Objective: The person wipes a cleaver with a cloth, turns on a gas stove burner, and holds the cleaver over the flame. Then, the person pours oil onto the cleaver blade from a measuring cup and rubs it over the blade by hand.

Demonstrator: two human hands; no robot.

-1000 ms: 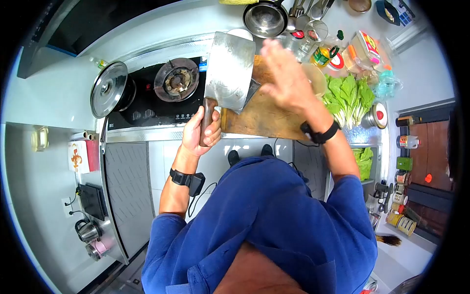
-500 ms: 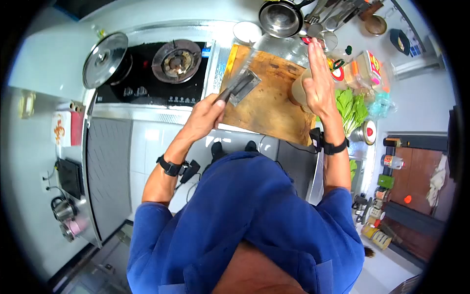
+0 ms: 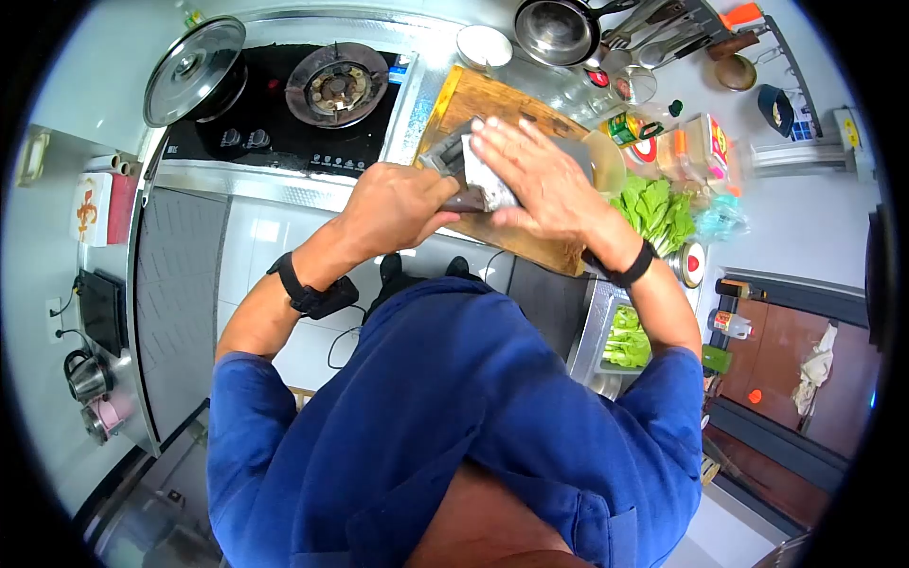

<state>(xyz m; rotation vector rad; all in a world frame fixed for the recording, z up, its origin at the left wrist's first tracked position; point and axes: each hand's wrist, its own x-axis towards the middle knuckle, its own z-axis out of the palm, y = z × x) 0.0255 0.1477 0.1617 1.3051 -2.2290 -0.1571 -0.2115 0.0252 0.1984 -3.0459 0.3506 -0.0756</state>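
My left grip (image 3: pixel 393 204) is wrapped around the dark handle (image 3: pixel 464 202) of a cleaver (image 3: pixel 485 180), which is above a wooden cutting board (image 3: pixel 492 97) on the bench (image 3: pixel 415 99). My right grip (image 3: pixel 542 182) is spread flat over the blade; whether the palm touches it, I cannot tell. Leafy greens (image 3: pixel 655 213) beside the board look whole, uncut. How far the blade work has got is unclear.
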